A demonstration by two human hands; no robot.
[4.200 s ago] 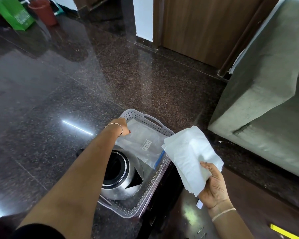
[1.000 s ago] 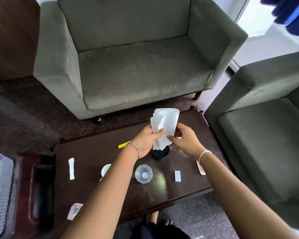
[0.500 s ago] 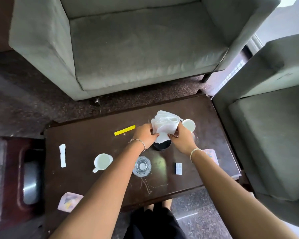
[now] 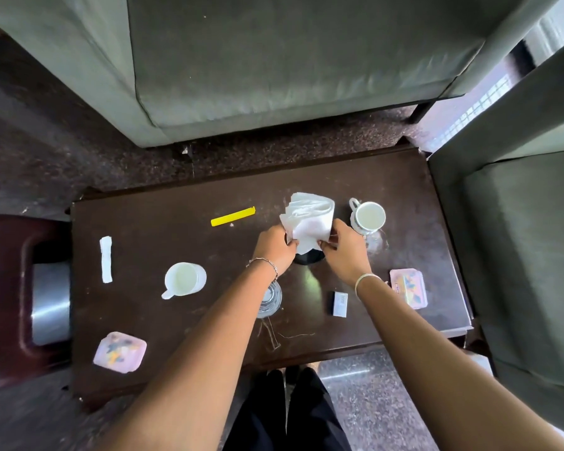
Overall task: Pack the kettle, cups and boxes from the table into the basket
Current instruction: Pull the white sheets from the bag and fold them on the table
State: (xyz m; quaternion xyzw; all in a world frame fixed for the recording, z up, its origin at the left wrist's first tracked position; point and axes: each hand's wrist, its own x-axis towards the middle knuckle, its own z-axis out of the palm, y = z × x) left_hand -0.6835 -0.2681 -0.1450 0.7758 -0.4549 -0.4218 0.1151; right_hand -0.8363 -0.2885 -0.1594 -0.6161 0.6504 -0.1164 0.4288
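Both hands hold a white paper bag [image 4: 308,219] over the middle of the dark wooden table [image 4: 176,229]: my left hand [image 4: 275,247] grips its left edge and my right hand [image 4: 347,249] its right edge. A black round base [image 4: 308,257] lies just under the bag. One white cup [image 4: 184,279] stands at the left, another white cup [image 4: 368,218] at the right. Two pink boxes lie flat, one [image 4: 119,352] near the front left corner, one [image 4: 409,288] at the right. A clear glass [image 4: 269,299] is partly hidden under my left forearm. The basket is out of sight.
A yellow strip [image 4: 233,216], a white folded wrapper [image 4: 106,258] and a small white matchbox-like box [image 4: 339,303] also lie on the table. A grey sofa [image 4: 274,60] stands beyond it, a second grey chair [image 4: 518,239] at the right, a dark red stool [image 4: 23,297] at the left.
My view has tilted down and closer to the table. Both hands have lowered the white bag toward the black base. Earlier, my left hand was at the basket holding the kettle.
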